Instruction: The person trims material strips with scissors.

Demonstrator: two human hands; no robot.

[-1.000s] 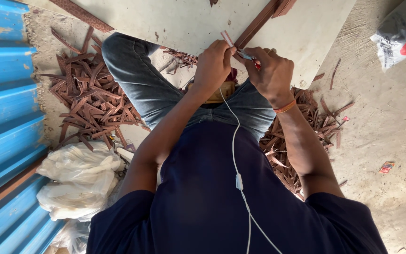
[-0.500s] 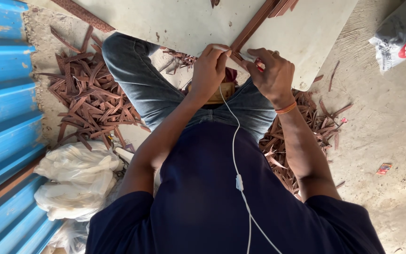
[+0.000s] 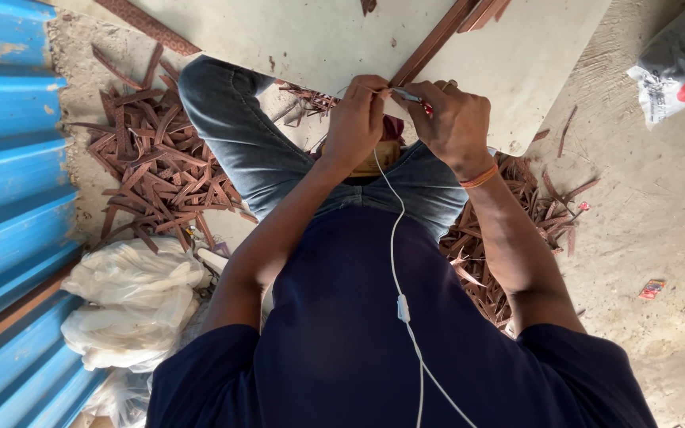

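I sit on the ground with a pale board (image 3: 311, 36) across my knees. A long brown leather strip (image 3: 436, 40) lies on the board and runs toward me. My left hand (image 3: 357, 120) pinches the near end of that strip. Beside it, my right hand (image 3: 452, 120) grips a small metal-tipped tool (image 3: 406, 94) with a red handle, its tip at the strip's end. An orange band circles my right wrist. A white earphone cable (image 3: 396, 238) hangs down my dark blue shirt.
Heaps of brown leather offcuts lie left (image 3: 156, 170) and right (image 3: 517, 230) of my legs. White plastic bags (image 3: 132, 305) rest by a blue corrugated sheet (image 3: 9, 158). A grey sack (image 3: 679, 67) sits at the far right on the dirt floor.
Both hands have shifted slightly along the strip's end; the tool tip now points left at the strip between my hands.
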